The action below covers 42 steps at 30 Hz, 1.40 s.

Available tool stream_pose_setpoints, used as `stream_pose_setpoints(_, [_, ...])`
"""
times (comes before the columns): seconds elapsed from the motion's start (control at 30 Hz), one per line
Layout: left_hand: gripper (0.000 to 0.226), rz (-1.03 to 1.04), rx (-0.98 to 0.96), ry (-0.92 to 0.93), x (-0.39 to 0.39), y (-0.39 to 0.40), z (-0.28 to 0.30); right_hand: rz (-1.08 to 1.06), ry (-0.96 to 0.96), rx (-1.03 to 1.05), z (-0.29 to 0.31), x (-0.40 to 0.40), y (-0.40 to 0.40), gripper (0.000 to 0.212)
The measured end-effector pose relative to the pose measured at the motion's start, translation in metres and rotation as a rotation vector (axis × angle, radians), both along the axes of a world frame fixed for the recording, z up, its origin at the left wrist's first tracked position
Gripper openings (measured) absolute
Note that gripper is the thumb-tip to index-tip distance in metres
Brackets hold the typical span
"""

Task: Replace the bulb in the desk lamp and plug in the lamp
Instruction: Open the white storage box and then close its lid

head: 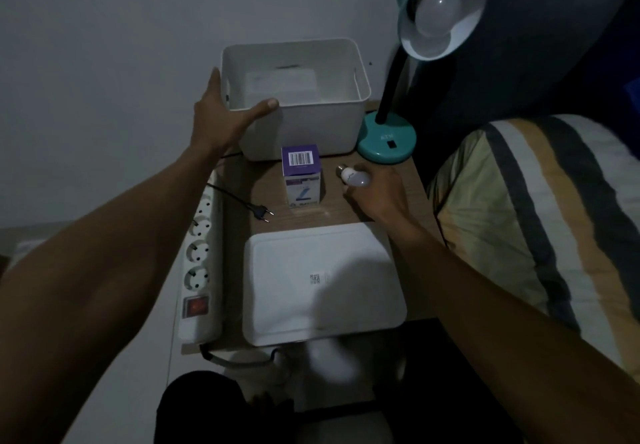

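My left hand (221,114) grips the near left corner of the white storage bin (311,128), thumb hooked over the front rim and fingers spread along the left wall, so it is clamped on the bin. My right hand (377,191) is closed around a loose bulb (353,177), low over the wooden table (266,184); the bulb's metal screw base pokes out to the left of my fingers, pointing toward the bulb box (301,175).

That box stands upright in the middle of the table, purple top with a barcode facing up, just in front of the bin. The bin sits at the far edge by the wall, open, with what looks like a flat pale sheet on its bottom. Its white lid (322,284) lies flat on the near part of the table.

The teal desk lamp (386,140) stands at the far right corner, its base just beside the bin. Its black neck rises to the shade (443,7), which tilts toward me with another bulb (438,11) seated inside, unlit.

The lamp's black plug (261,211) lies free on the table left of the box, prongs pointing right, not in any socket. The white power strip (201,263) runs along the table's left edge, its four visible sockets empty and a red switch at the near end. A striped pillow (540,222) lies to the right of the table.
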<state>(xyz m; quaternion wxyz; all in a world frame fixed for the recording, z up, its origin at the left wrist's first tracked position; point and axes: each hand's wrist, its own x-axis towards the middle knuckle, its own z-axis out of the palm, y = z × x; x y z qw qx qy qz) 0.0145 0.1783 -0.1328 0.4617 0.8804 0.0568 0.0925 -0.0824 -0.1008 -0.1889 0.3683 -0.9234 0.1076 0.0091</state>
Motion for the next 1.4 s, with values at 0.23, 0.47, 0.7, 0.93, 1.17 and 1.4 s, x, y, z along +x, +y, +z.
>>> stream_pose_setpoints(0.23, [0.119, -0.082, -0.037, -0.061, -0.006, -0.003, 0.004, 0.006, -0.193, 0.071, 0.026, -0.005, 0.001, 0.050])
stream_pose_setpoints(0.47, [0.112, -0.084, -0.062, -0.100, -0.005, -0.003, 0.003, 0.032, -0.435, 0.226, 0.085, 0.014, 0.007, 0.059])
stream_pose_setpoints(0.7, [0.097, -0.084, -0.084, -0.186, -0.005, -0.004, -0.002, 0.070, -0.433, 0.168, 0.110, 0.066, 0.037, 0.061])
stream_pose_setpoints(0.93, [0.093, -0.071, -0.095, -0.255, -0.006, -0.007, -0.005, 0.170, -0.328, 0.148, 0.104, 0.102, 0.063, 0.057])
stream_pose_setpoints(1.17, [0.099, -0.059, -0.053, -0.271, -0.003, -0.006, -0.010, 0.182, -0.186, -0.012, 0.101, 0.125, 0.072, 0.043])
stream_pose_setpoints(1.4, [0.105, -0.052, -0.016, -0.235, -0.001, -0.004, -0.011, 0.207, -0.066, -0.065, 0.104, 0.135, 0.073, 0.035])
